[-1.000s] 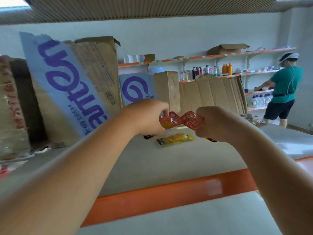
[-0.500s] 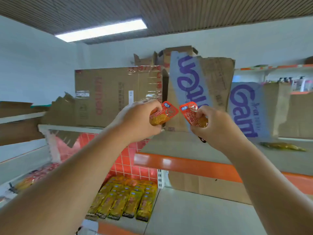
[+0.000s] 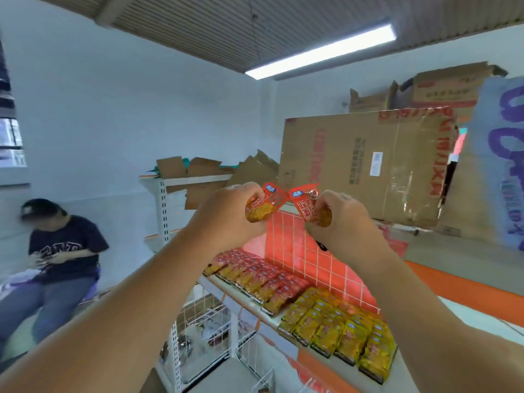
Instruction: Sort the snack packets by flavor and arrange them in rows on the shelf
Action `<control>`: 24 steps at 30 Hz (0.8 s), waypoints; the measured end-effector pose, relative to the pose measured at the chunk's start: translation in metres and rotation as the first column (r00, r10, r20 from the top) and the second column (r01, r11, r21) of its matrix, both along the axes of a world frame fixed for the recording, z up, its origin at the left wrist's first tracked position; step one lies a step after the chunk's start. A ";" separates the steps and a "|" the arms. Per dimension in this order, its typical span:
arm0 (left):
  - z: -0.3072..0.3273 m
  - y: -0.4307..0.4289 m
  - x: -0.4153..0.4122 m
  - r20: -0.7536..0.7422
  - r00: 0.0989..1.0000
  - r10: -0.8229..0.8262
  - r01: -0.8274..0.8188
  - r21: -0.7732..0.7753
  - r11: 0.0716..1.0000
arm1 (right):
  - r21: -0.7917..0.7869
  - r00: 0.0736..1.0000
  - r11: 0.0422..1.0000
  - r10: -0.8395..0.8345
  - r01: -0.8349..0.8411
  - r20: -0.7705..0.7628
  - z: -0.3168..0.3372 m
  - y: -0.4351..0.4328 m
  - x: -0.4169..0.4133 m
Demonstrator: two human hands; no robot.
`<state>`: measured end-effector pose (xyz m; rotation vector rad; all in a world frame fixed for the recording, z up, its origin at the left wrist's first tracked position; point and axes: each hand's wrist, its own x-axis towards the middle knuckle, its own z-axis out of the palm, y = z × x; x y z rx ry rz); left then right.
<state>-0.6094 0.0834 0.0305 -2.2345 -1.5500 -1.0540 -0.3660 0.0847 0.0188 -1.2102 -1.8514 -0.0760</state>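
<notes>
two red snack packets are being held up in mid-air, above and in front of the lower shelf, one in each hand. the left packet (image 3: pixel 262 205) is being gripped by the left hand (image 3: pixel 226 219), whose fingers are being curled tightly round its lower, orange-printed end, so that the red top with a small blue label is being left showing and tilted to the right. the right packet (image 3: pixel 307 207) is being pinched by the right hand (image 3: pixel 343 222) between thumb and bent fingers, its top being tilted to the left; the two upper corners are being kept very close (whether they are touching cannot be told). below the hands, the shelf (image 3: pixel 243 302) is being filled in rows: red packets (image 3: pixel 255 279) are being kept in overlapping rows on the left part, and yellow packets (image 3: pixel 340 327) are being kept just beside them on the right, reaching the front rim. a red gridded back panel (image 3: pixel 306 251) is being seen behind these rows. a white wire basket (image 3: pixel 209 330) is being seen under the shelf. higher up, a large cardboard box (image 3: pixel 368 165) is being stored on an upper shelf (image 3: pixel 459 287) with an orange edge, with blue-printed cardboard (image 3: pixel 499 165) being leaned just beside it on the right. flattened cartons (image 3: pixel 192 168) are being kept on a farther shelf by the wall. a seated person (image 3: pixel 62 245) in a dark shirt is being seen at the far left, well apart from the hands, and a ceiling light (image 3: pixel 320 48) is being seen overhead.
</notes>
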 end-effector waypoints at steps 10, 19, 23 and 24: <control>-0.045 0.051 -0.073 0.035 0.986 0.165 -0.162 -0.078 0.984 | -0.063 0.990 0.988 0.139 -0.139 0.000 -0.052 0.093 -0.087; -0.108 0.182 -0.102 0.023 0.972 0.235 -0.223 -0.230 0.947 | -0.251 0.988 0.955 0.151 -0.156 -0.039 -0.116 0.234 -0.121; -0.142 0.234 -0.113 0.022 0.968 0.250 -0.228 -0.335 0.914 | -0.377 0.994 0.922 0.104 -0.090 0.016 -0.154 0.290 -0.129; -0.150 0.244 -0.116 0.006 0.964 0.265 -0.246 -0.358 0.901 | -0.391 0.995 0.918 0.094 -0.074 0.032 -0.163 0.301 -0.131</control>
